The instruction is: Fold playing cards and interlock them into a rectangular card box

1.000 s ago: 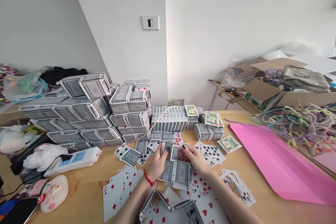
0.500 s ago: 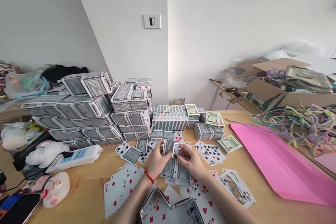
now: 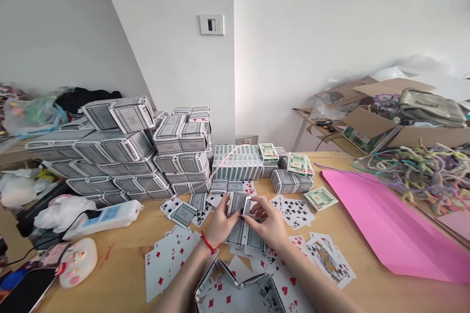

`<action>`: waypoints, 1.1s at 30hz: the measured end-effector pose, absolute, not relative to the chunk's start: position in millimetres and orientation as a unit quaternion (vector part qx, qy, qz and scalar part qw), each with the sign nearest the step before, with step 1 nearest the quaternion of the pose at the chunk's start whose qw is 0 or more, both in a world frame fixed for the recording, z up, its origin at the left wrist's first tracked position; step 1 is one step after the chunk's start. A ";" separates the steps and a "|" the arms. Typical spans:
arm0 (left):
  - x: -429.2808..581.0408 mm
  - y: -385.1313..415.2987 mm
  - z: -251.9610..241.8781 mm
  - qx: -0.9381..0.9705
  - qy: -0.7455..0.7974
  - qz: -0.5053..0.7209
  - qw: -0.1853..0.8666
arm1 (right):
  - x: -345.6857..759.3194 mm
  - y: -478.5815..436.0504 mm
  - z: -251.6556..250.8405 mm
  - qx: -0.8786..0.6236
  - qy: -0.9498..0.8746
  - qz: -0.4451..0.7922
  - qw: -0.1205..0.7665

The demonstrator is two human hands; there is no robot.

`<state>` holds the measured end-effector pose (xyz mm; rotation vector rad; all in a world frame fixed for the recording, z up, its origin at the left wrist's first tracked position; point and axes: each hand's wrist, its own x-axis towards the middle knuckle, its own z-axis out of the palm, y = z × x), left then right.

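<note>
Near us, an open-topped container with grey card walls frames white face-up playing cards. Beyond it, over the wooden bench, our palms face inward, thumbs close: our left hand has its grip clamped on a grey-patterned rectangular card, our right hand on a white-edged narrow card just beside it.

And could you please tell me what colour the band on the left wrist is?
The band is red; it shows best in the head view.
</note>
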<state>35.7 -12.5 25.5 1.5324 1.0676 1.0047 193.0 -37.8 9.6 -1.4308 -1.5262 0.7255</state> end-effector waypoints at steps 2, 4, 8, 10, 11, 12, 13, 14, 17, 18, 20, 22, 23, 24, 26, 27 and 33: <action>36.7 -12.3 24.1 0.636 0.442 0.413 0.479 | 190.8 -38.7 12.1 -0.592 -0.615 0.280 0.438; 37.8 -12.1 22.1 0.642 0.443 0.409 0.474 | 188.8 -39.2 13.9 -0.604 -0.608 0.277 0.434; 38.0 -12.0 20.6 0.633 0.453 0.411 0.475 | 190.0 -39.3 16.4 -0.576 -0.605 0.328 0.441; 36.9 -11.9 21.6 0.620 0.460 0.414 0.483 | 193.2 -38.5 17.3 -0.542 -0.600 0.387 0.444; 36.2 -11.7 22.2 0.612 0.462 0.417 0.488 | 195.0 -37.9 17.7 -0.523 -0.595 0.418 0.446; 35.5 -11.4 22.7 0.605 0.462 0.420 0.494 | 196.7 -37.1 18.0 -0.504 -0.589 0.446 0.447; 34.7 -11.0 22.9 0.598 0.460 0.423 0.501 | 198.3 -36.3 18.1 -0.488 -0.583 0.470 0.448; 34.0 -10.5 22.7 0.591 0.457 0.426 0.510 | 199.7 -35.5 18.1 -0.476 -0.578 0.487 0.451; 32.1 -8.3 19.6 0.561 0.450 0.437 0.540 | 203.3 -33.5 16.6 -0.466 -0.565 0.506 0.456; 31.5 -7.5 17.9 0.551 0.451 0.442 0.546 | 204.5 -33.2 15.7 -0.469 -0.563 0.505 0.456; 30.3 -6.0 14.6 0.534 0.456 0.453 0.549 | 207.2 -32.9 13.4 -0.479 -0.568 0.497 0.449; 29.4 -4.9 12.5 0.523 0.464 0.461 0.547 | 210.2 -32.9 11.1 -0.482 -0.584 0.484 0.438; 29.2 -4.6 12.2 0.520 0.468 0.463 0.543 | 211.6 -32.9 10.0 -0.479 -0.595 0.478 0.434; 29.0 -4.4 12.4 0.521 0.472 0.464 0.538 | 212.9 -32.8 8.9 -0.473 -0.606 0.473 0.431; 29.0 -4.6 13.7 0.529 0.480 0.464 0.524 | 214.8 -32.2 7.3 -0.455 -0.619 0.474 0.431; 29.1 -4.8 14.3 0.534 0.485 0.462 0.516 | 215.4 -31.7 6.7 -0.448 -0.620 0.478 0.431; 29.1 -5.9 10.4 0.497 0.476 0.476 0.547 | 215.2 -30.9 7.4 -0.438 -0.550 0.546 0.455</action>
